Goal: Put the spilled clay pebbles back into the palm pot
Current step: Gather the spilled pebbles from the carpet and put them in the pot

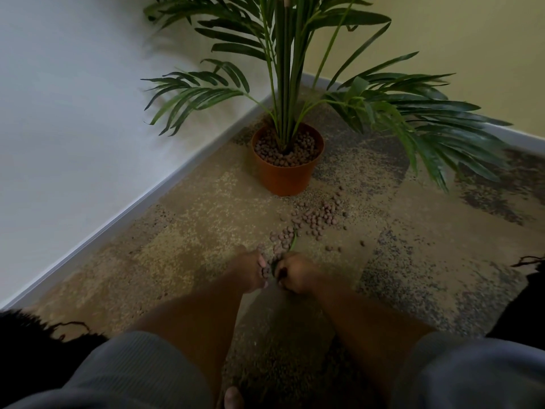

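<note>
1. A person crouches in the corner of a room, both hands low on the mottled carpet [182,231] at the near end of a trail of spilled clay pebbles [317,215] — the trail runs from the hands toward the foot of the palm pot [284,175].

2. The left hand [250,271] is cupped, fingers curled round a small clutch of pebbles visible against the palm; it seems to serve as the collecting bowl, so fewer trips to the pot are needed.

3. The right hand [295,273] sits just beside it, fingers curled down over the floor. It appears to be raking or pinching pebbles toward the other hand, but whether it actually holds any cannot be told — the knuckles hide the fingertips.

4. A thin green leaf sliver [293,240] lies among the pebbles just ahead of the hands.

5. The orange pot stands upright near the skirting board [118,215], already well filled with pebbles round the palm stems [284,84]. Low fronds [427,119] spread over the floor to the right.

6. Most of the spill is on the carpet between hands and pot, a few strays scattered to the right; by the look of it, the job is in its early part.
</note>
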`<act>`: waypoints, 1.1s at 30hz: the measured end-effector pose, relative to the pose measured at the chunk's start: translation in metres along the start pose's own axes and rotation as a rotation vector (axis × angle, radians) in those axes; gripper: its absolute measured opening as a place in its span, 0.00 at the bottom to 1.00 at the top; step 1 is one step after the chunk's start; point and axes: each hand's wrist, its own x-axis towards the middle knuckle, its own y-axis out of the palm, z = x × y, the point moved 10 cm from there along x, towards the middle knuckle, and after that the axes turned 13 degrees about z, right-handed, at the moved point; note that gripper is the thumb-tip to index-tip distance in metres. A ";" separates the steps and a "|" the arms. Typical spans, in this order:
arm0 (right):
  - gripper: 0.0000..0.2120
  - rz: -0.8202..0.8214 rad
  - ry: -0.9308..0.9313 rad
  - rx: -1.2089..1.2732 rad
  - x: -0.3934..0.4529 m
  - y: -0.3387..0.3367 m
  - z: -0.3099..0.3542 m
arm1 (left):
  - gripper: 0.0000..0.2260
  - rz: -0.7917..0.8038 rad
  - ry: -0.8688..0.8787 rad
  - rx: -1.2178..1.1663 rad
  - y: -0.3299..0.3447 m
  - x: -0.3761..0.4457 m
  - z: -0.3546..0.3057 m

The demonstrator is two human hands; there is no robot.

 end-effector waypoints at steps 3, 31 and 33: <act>0.11 -0.027 -0.006 -0.014 0.002 -0.002 0.001 | 0.24 -0.041 -0.020 0.032 -0.004 -0.001 0.000; 0.13 -0.029 0.086 0.018 0.008 0.000 -0.001 | 0.11 0.141 -0.142 -0.593 0.014 0.009 0.011; 0.10 0.003 0.132 0.065 0.011 0.002 -0.005 | 0.10 0.146 -0.220 -0.857 0.021 0.004 0.014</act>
